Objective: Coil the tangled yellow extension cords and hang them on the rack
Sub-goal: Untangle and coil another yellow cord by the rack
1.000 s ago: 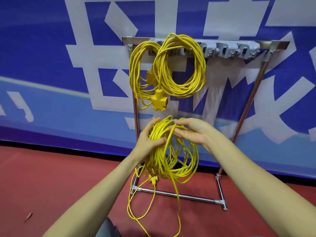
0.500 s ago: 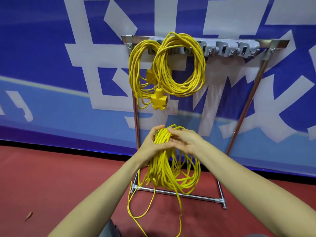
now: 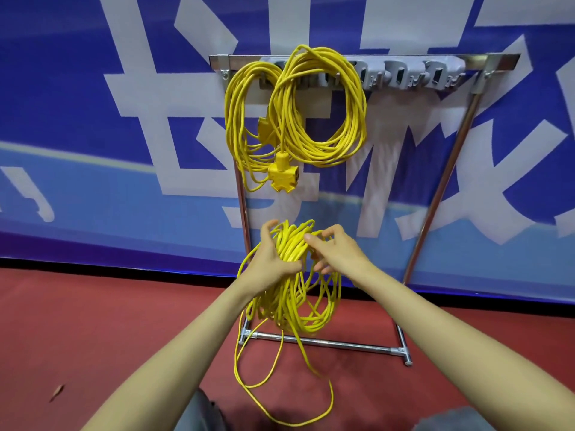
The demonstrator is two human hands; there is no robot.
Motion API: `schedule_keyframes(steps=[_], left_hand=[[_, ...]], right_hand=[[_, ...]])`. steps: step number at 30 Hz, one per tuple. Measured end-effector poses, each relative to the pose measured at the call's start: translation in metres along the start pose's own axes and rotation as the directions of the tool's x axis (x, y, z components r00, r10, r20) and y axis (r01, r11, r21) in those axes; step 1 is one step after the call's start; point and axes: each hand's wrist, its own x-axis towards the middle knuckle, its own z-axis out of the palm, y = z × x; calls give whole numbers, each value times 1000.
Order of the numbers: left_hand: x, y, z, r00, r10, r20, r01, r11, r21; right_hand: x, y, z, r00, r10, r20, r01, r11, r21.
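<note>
My left hand point(image 3: 271, 259) grips the top of a loose yellow cord bundle point(image 3: 295, 293) held in front of the metal rack point(image 3: 441, 181). My right hand point(image 3: 334, 253) is at the bundle's top right, fingers bent, fingertips on the strands. Loops hang below both hands, and a loose tail point(image 3: 280, 396) trails onto the red floor. Two coiled yellow cords hang from the rack's top bar: a narrow one point(image 3: 239, 119) at the left and a rounder one point(image 3: 326, 104) beside it, with a yellow multi-outlet end point(image 3: 281, 177) dangling below.
Grey hooks point(image 3: 435, 74) line the right part of the rack's top bar with nothing on them. The rack's base bar point(image 3: 326, 342) lies on the red floor point(image 3: 93, 321). A blue and white banner point(image 3: 93, 119) covers the wall behind.
Both hands and the bundle have dropped slightly lower. My right hand moved from lying across the bundle's top to its right side, fingers spread more.
</note>
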Motion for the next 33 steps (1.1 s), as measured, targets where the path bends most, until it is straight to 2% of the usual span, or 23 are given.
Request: schedule_keyframes(steps=[4, 6, 8, 11, 13, 18, 22, 26, 30, 31, 33], left_hand=[[2, 3, -3, 1000, 12, 8, -13, 986, 168], [1, 7, -6, 999, 28, 28, -33, 983, 180], [2, 14, -9, 998, 47, 39, -53, 985, 161], [3, 21, -13, 996, 42, 77, -52, 988, 143], [0, 23, -14, 992, 37, 120, -51, 992, 112], [-7, 25, -17, 976, 134, 170, -136, 991, 3], [-6, 31, -18, 957, 136, 256, -131, 991, -37], [-9, 35, -16, 959, 89, 271, -97, 995, 15], [-7, 46, -18, 919, -67, 388, -39, 965, 259], [-9, 47, -17, 911, -82, 404, -16, 973, 232], [-14, 47, -14, 908, -25, 417, 6, 999, 47]], right_hand=[[-5, 12, -2, 980, -155, -125, 142, 984, -108], [-5, 16, -5, 946, -286, -151, 264, 953, -151], [-3, 17, -12, 908, -412, -73, 393, 900, -189], [7, 17, -23, 850, -506, 145, 522, 777, -352], [13, 14, -27, 819, -515, 252, 573, 730, -372], [21, 3, -35, 807, -410, 424, 528, 823, -210], [20, -8, -40, 739, -435, 514, 629, 719, -295], [15, -11, -42, 738, -478, 476, 648, 698, -305], [13, -19, -42, 694, -494, 525, 702, 627, -338], [14, -21, -43, 686, -494, 534, 709, 616, -342], [15, -25, -47, 687, -498, 529, 708, 622, -333]])
